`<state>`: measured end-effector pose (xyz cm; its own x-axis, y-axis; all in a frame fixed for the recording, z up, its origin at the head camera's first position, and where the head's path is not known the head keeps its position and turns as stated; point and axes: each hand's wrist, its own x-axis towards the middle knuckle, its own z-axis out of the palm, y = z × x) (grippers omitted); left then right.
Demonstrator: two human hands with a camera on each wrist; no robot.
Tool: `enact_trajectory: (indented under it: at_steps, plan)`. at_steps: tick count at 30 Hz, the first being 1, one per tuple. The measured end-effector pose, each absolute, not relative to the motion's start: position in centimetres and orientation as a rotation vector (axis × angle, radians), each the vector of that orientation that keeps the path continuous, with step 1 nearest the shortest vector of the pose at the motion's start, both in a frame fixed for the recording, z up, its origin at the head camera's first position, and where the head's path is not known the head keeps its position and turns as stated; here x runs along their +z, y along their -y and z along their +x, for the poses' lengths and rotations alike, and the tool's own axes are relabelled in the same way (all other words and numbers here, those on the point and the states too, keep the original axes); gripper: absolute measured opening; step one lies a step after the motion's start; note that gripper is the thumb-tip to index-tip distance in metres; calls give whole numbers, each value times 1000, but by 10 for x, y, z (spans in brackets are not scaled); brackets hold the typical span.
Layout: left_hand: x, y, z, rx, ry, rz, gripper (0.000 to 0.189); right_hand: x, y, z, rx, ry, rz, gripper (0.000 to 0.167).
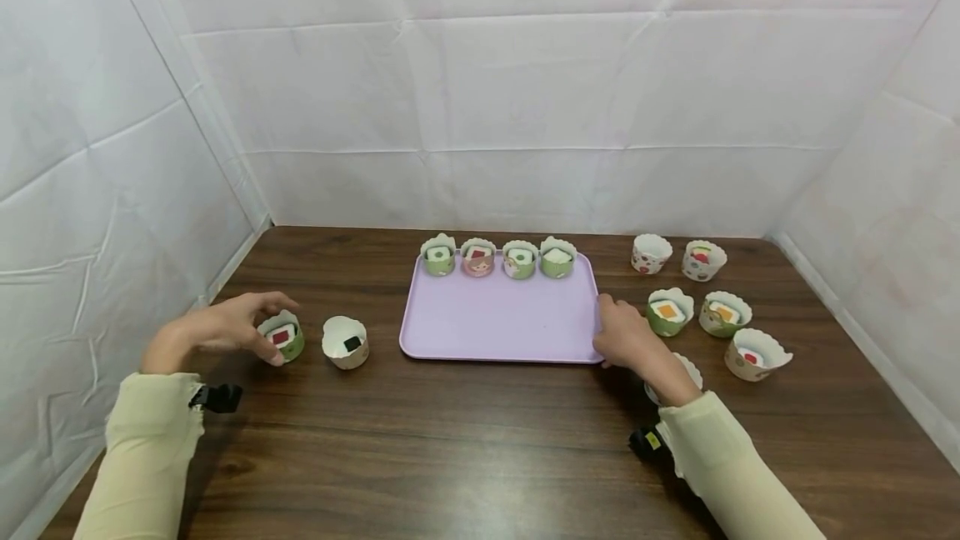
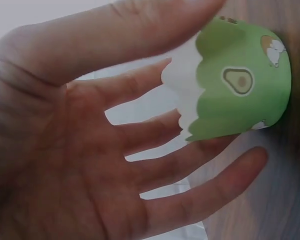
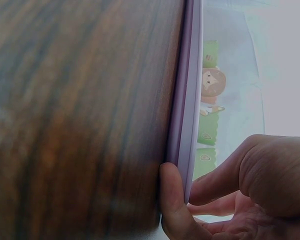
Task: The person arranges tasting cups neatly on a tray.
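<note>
At the left, my left hand (image 1: 228, 325) surrounds a green paper cup (image 1: 294, 347) holding a white piece with a red square on top. In the left wrist view, the fingers are spread and fairly straight behind the avocado-print cup (image 2: 225, 85), with the thumb in front; the cup stands on the table. My right hand (image 1: 626, 336) pinches the right edge of a lilac tray (image 1: 498, 319) near its front corner. Thumb and finger lie on either side of the rim (image 3: 190, 125) in the right wrist view. Several filled paper cups (image 1: 478, 263) line the tray's back edge.
Beside the left hand stands a pale cup (image 1: 348, 357) with a dark square inside. Several more cups (image 1: 670, 323) stand right of the tray, one partly hidden behind the right wrist. White sheeting (image 1: 517, 123) encloses the back and sides of the brown wooden table (image 1: 450, 457).
</note>
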<state>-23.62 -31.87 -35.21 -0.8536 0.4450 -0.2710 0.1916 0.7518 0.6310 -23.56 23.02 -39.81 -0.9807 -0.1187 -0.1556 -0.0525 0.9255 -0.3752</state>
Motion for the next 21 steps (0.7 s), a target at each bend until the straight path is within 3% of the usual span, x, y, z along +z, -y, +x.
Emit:
enact_trajectory:
  at_steps: [21]
  plan:
    - [-351,313,-237,760,-2564,459,68,-398,-229,-236,-559,-2916,-121,61]
